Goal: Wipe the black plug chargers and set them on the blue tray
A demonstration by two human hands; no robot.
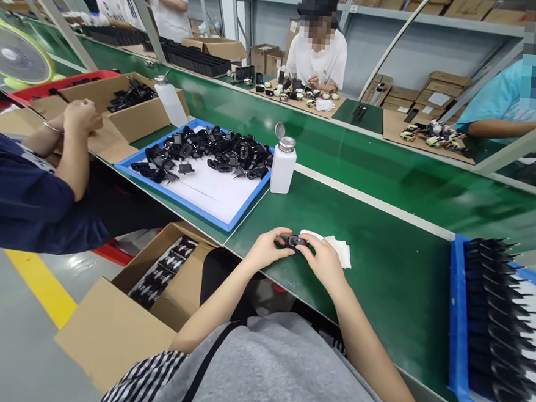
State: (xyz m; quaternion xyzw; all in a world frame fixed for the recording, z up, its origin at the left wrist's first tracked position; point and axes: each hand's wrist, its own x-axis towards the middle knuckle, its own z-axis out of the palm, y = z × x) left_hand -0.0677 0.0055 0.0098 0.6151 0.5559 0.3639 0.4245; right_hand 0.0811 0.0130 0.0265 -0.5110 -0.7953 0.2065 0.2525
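Observation:
My left hand (pixel 269 245) and my right hand (pixel 321 258) meet over the near edge of the green bench, both closed on one small black plug part (pixel 295 241). A white cloth (pixel 338 247) lies under and just behind my right hand. To the left stands a blue tray (pixel 176 196) with a heap of several black plug parts (pixel 211 151) on white paper. A white pump bottle (pixel 283 163) with its lid flipped up stands beside that tray.
A second blue tray (pixel 456 324) at the right holds rows of black parts. An open cardboard box (pixel 152 285) with black parts stands on the floor at my left. A person in dark blue (pixel 25 190) works at my left; others sit across the green belt (pixel 390 166).

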